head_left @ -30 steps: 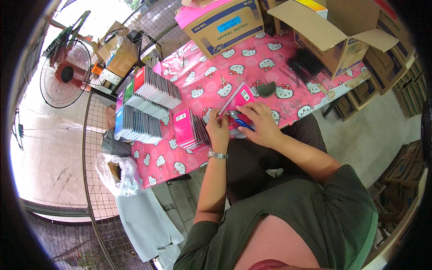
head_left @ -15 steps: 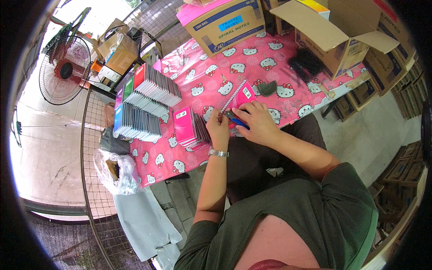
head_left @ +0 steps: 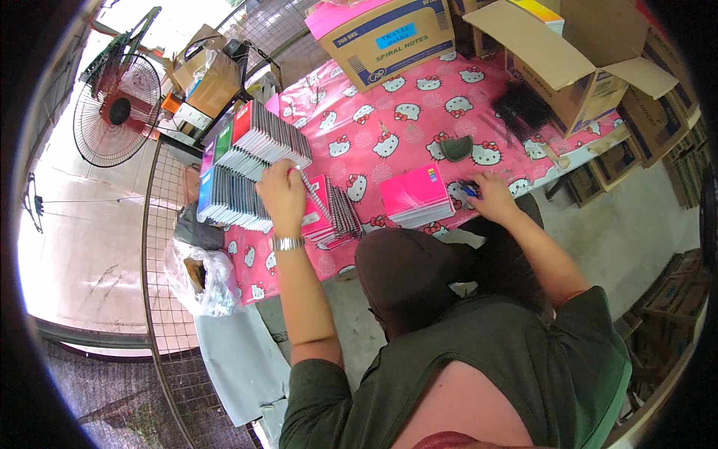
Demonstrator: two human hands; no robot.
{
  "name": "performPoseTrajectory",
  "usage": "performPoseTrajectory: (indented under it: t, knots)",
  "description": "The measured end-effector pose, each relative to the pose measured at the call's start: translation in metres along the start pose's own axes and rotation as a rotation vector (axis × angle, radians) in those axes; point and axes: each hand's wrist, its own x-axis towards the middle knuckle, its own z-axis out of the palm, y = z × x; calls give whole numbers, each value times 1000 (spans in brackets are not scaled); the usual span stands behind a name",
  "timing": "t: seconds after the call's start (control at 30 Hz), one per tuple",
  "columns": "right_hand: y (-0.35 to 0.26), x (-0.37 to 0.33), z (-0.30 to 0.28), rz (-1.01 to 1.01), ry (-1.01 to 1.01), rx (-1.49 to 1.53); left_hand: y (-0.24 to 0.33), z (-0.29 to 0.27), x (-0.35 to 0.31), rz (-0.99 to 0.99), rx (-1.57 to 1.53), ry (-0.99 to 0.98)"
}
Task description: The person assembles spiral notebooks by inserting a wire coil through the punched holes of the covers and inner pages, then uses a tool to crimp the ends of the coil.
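- Half a second earlier both hands had been together over one pink notebook near the middle of the desk's near edge; now they had parted.
- The left hand [head_left: 280, 196] had swung out toward the desk's left end, its grip clenched on a slim notebook [head_left: 314, 196] held on edge, just over the short pink pile [head_left: 329, 217] and beside the tall fanned stacks [head_left: 247, 165] at the left edge.
- The right hand [head_left: 490, 196] had stayed by the near edge, right of the pink notebook stack [head_left: 415, 196]; its fingers curled around something small and blue [head_left: 467, 188], though I could not tell how firmly.
- To my eye that meant one book had been dealt with and was going to the sorted pile, while the pink stack waited for the next.
- A dark pouch [head_left: 456, 147] lay mid-desk, with cardboard boxes [head_left: 389, 37] along the far edge and an open carton [head_left: 583, 67] at the far right corner.
- A fan [head_left: 116, 112] stood off beyond the left end.
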Motion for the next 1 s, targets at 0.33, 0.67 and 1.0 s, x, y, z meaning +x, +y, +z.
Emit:
performPoseTrajectory:
  t: [0.33, 0.67, 1.0]
  knots:
    - [106, 104, -23, 206, 269, -450, 21, 56, -17, 89, 76, -77]
    - [105, 132, -31, 214, 273, -269, 117, 81, -75, 521, -263, -544]
    - [-38, 69, -39, -322, -2, 557, 115, 88, -52, 429, -204, -154]
